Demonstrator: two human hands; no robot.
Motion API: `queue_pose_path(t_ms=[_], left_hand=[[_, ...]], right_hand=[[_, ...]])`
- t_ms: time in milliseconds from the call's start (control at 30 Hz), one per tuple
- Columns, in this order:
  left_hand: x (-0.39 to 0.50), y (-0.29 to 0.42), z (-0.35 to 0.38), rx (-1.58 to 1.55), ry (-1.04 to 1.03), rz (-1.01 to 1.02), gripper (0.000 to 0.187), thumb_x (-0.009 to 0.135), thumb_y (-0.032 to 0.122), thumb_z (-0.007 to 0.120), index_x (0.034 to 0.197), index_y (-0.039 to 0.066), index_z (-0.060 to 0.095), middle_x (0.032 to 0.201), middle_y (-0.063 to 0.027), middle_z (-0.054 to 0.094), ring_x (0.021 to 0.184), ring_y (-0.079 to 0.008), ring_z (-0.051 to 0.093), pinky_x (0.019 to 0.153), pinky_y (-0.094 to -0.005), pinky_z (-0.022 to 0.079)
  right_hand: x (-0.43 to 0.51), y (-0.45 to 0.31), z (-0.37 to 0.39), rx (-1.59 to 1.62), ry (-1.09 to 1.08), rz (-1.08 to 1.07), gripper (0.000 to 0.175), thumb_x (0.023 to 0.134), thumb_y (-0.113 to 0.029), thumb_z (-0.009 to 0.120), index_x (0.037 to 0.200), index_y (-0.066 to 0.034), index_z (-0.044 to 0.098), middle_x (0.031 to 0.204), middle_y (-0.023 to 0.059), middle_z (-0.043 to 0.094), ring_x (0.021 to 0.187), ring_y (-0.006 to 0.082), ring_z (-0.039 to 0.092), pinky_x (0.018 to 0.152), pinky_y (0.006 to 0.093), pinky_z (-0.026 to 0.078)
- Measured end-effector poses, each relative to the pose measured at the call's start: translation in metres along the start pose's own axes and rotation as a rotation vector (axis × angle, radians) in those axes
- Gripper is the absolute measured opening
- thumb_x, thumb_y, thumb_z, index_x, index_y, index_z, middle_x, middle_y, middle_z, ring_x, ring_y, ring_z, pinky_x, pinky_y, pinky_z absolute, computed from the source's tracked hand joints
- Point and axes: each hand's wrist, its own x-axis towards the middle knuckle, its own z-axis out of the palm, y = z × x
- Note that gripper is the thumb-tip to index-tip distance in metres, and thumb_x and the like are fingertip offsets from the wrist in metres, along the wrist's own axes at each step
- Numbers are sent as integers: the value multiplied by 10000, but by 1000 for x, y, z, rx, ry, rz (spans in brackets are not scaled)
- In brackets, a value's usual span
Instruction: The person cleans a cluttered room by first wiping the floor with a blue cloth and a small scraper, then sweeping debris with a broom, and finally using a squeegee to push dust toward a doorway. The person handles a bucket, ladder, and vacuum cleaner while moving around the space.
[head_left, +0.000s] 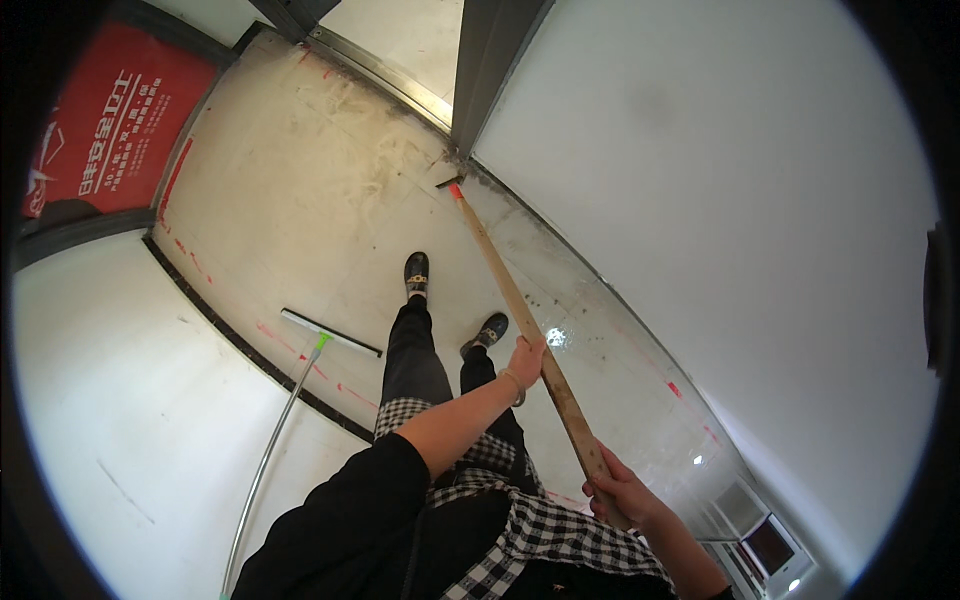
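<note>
A long wooden pole (499, 271) slants across the view, held in both hands. My left hand (528, 361), with a bracelet at the wrist, grips it around the middle. Closer to my body, my right hand (621, 486) is wrapped around the near end. At the far end a narrow dark scraper blade (450, 182) is fixed below a red band. The blade rests on the floor by the foot of the dark door frame (491, 67). Grime and pale smears mark the light tiled floor (300, 187) around there.
A floor squeegee (330, 331) with a green joint and metal pole leans against the left white wall (112, 390). A red panel (124, 127) bearing writing stands upper left. The right white wall (697, 187) runs beside the pole. A metal threshold (382, 75) crosses the doorway. Wet-looking floor reflects light.
</note>
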Motion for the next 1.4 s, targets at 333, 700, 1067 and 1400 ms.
queue_pose_path(t_ms=[333, 700, 1067, 1400], left_hand=[[19, 24, -34, 115, 173, 217, 383, 944, 383, 487, 1107, 43, 414, 893, -84, 519, 791, -189, 539, 634, -349, 470], [56, 55, -67, 389, -17, 391, 487, 871, 384, 577, 1121, 1, 412, 924, -160, 569, 762, -271, 599, 584, -398, 505], [21, 44, -26, -3, 98, 37, 516, 919, 354, 527, 1194, -46, 351, 1029, -225, 565, 944, -315, 591, 830, -416, 481], [37, 55, -61, 72, 10, 150, 401, 882, 333, 547, 1103, 22, 426, 970, -164, 557, 899, -310, 597, 741, -430, 508]], right_hand=[[29, -23, 22, -70, 24, 75, 667, 957, -148, 463, 1501, -285, 102, 841, 61, 510, 556, 143, 484, 504, 299, 459], [57, -27, 22, 23, -123, -183, 645, 963, -134, 441, 1500, -277, 114, 856, 57, 493, 556, 141, 464, 507, 297, 445], [24, -16, 18, 35, -103, -161, 671, 951, -161, 476, 1499, -293, 113, 839, 59, 492, 548, 147, 475, 509, 310, 453], [39, -37, 36, -64, -74, -98, 660, 956, -166, 461, 1496, -294, 103, 866, 52, 494, 547, 138, 465, 514, 300, 452]])
